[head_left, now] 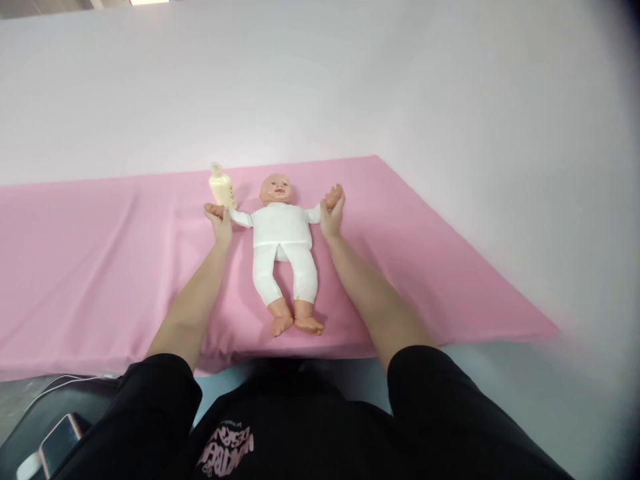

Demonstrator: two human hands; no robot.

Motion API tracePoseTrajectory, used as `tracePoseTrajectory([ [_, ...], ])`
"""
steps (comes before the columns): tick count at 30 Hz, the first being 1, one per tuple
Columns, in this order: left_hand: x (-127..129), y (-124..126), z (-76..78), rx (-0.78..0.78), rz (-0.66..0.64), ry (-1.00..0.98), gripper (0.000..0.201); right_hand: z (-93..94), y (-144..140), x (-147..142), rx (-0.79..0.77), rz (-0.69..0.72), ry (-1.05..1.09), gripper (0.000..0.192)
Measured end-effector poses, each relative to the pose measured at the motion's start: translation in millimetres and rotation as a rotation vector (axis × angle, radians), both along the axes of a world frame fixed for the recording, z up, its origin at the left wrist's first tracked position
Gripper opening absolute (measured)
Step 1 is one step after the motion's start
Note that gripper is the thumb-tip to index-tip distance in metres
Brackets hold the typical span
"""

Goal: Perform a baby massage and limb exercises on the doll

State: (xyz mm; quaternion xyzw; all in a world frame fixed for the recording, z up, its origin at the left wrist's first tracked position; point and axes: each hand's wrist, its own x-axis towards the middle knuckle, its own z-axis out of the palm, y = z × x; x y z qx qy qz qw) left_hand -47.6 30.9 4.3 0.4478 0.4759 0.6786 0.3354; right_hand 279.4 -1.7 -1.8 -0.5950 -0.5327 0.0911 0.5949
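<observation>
A baby doll [283, 227] with a white cloth body lies on its back on a pink sheet [150, 267], head away from me and feet towards me. Its arms are spread out to both sides. My left hand [222, 225] is wrapped round the doll's arm at the left, near the wrist. At the right, my right hand [332, 219] grips the doll's other arm close to its hand. A pale yellow bottle [223, 188] stands just beyond my left hand, beside the doll's hand.
The pink sheet covers a table against a white wall [300, 80], with its right edge running diagonally. At the lower left, a phone [60, 443], a small white case [30, 467] and a white cable [65, 381] are on or by a dark seat [30, 420].
</observation>
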Motion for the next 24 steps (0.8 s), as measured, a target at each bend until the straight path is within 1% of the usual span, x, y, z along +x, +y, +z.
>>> tracePoseTrajectory([
  [1, 4.1, -0.9, 2.0, 0.048, -0.043, 0.126, 0.059, 2.0, -2.8, -5.5, -0.008, 0.057, -0.064, 0.074],
  [3, 14.2, -2.3, 5.6, 0.141, -0.175, 0.445, 0.059, 6.1, -7.5, -13.9, -0.021, 0.196, -0.220, 0.073],
  [5, 25.6, -3.4, 7.6, 0.192, -0.314, 0.754, 0.057, 10.2, -11.1, -18.8, -0.027, 0.340, -0.408, 0.068],
  [6, 31.2, -3.9, 7.9, 0.202, -0.364, 0.882, 0.056, 12.1, -12.3, -20.3, -0.033, 0.393, -0.491, 0.066],
  [8, 40.3, -5.0, 7.4, 0.215, -0.420, 1.078, 0.054, 15.2, -13.8, -21.9, -0.049, 0.437, -0.593, 0.065],
  [10, 45.4, -6.2, 6.1, 0.235, -0.429, 1.180, 0.054, 17.6, -14.5, -22.5, -0.068, 0.443, -0.630, 0.067],
  [14, 45.6, -8.2, 3.3, 0.256, -0.419, 1.233, 0.055, 21.0, -16.9, -22.5, -0.109, 0.451, -0.652, 0.066],
  [17, 42.2, -8.9, 0.9, 0.252, -0.403, 1.191, 0.051, 20.2, -20.1, -21.4, -0.104, 0.451, -0.615, 0.064],
  [20, 37.4, -7.7, -2.0, 0.290, -0.328, 1.014, 0.054, 12.0, -18.7, -17.8, -0.070, 0.402, -0.467, 0.059],
  [22, 33.6, -5.1, -4.0, 0.328, -0.275, 0.821, 0.061, 3.3, -13.4, -13.6, -0.003, 0.368, -0.294, 0.060],
  [24, 29.8, -1.2, -6.0, 0.330, -0.222, 0.610, 0.067, -4.9, -5.6, -8.1, 0.092, 0.361, -0.104, 0.065],
])
